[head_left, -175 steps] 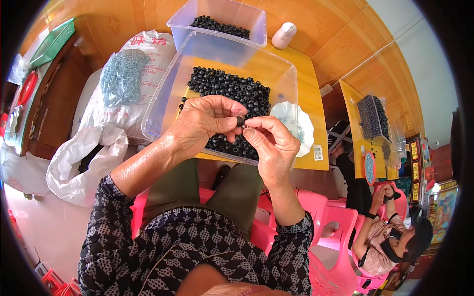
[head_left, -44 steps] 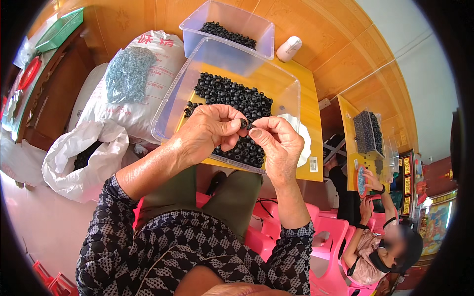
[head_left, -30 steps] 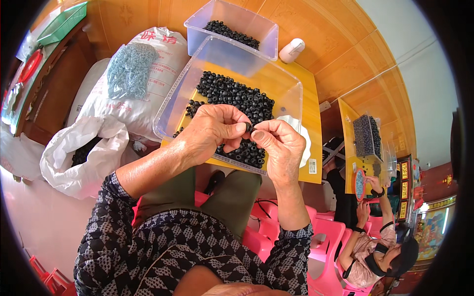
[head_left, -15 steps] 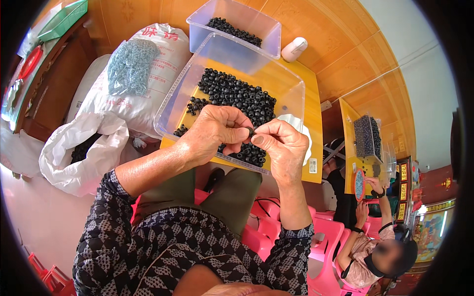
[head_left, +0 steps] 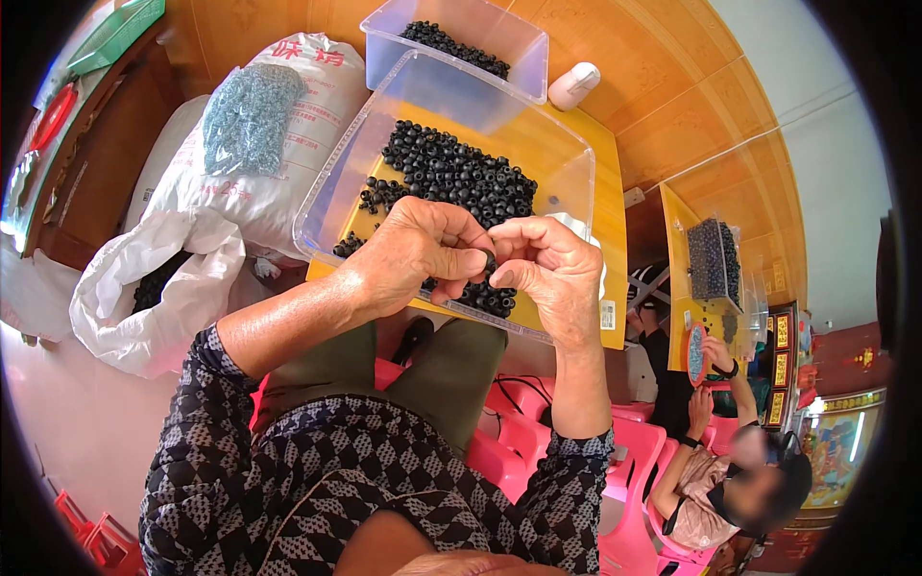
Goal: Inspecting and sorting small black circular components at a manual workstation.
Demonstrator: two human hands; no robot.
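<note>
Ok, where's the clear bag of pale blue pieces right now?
In the head view, the bag is at upper left, lying on the big white sack, left of the nearer tub of black beads.

Forearms (head_left: 298,317) angle inward from the near side, left hand (head_left: 423,254) pinching, right hand (head_left: 559,274) just beside it, thumb and forefinger parted.

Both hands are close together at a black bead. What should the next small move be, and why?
I'd probably bring the parted thumb and forefinger of the right hand together on the black bead: the left hand pinches it, and the right fingertips are right beside it, above the clear plastic bin.
</note>
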